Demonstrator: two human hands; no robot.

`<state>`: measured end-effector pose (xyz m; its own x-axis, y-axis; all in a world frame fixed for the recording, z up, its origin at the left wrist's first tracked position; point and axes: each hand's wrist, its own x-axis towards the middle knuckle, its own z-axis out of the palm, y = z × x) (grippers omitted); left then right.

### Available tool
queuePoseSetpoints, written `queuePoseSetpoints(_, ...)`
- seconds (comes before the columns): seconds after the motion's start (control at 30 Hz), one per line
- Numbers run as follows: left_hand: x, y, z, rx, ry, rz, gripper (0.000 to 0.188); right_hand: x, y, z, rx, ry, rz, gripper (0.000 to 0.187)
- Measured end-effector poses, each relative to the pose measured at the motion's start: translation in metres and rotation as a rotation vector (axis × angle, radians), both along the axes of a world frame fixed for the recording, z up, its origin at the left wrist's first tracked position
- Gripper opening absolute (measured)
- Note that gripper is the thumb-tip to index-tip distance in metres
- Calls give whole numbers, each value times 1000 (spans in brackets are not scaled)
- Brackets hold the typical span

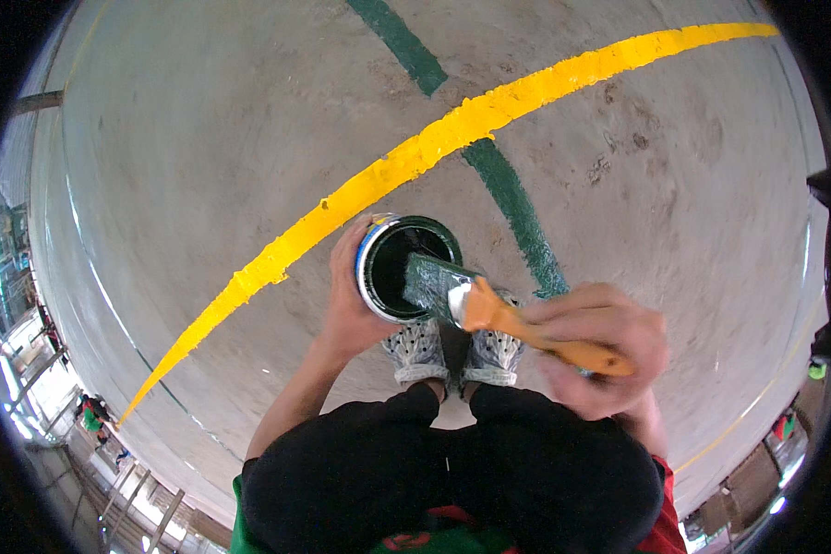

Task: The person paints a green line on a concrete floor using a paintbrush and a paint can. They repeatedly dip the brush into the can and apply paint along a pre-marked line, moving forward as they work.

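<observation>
My left hand is wrapped round the side of an open paint can, holding it above the floor in front of my shoes. Dark green paint coats the inside of the can and its rim. In my right hand is a paintbrush with an orange handle, gripped near the end of the handle. Its bristles, wet with dark green paint, reach over the can's mouth at the right rim. The right fingers are slightly blurred.
A yellow painted stripe curves across the grey concrete floor. A dark green stripe meets it from both sides. My patterned clogs stand just below the can. Far off at the left, a person in green is near the wall.
</observation>
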<state>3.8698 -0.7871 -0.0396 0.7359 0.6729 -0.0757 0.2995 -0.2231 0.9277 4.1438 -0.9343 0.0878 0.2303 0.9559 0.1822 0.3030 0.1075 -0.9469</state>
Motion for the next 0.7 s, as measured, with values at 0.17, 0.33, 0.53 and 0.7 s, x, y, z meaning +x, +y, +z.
queuePoseSetpoints(0.17,10,-1,0,270,95,-107,129,-29,40,-6,-99,-202,211,30)
queuePoseSetpoints(0.33,10,-7,-23,21,20,61,129,-6,22,-3,-84,-102,-25,22)
queuePoseSetpoints(0.53,-3,-9,-42,24,-55,241,124,17,10,-77,-145,-279,-430,19)
queuePoseSetpoints(0.7,-16,-7,-36,34,26,242,124,5,31,-153,-75,-560,-378,19)
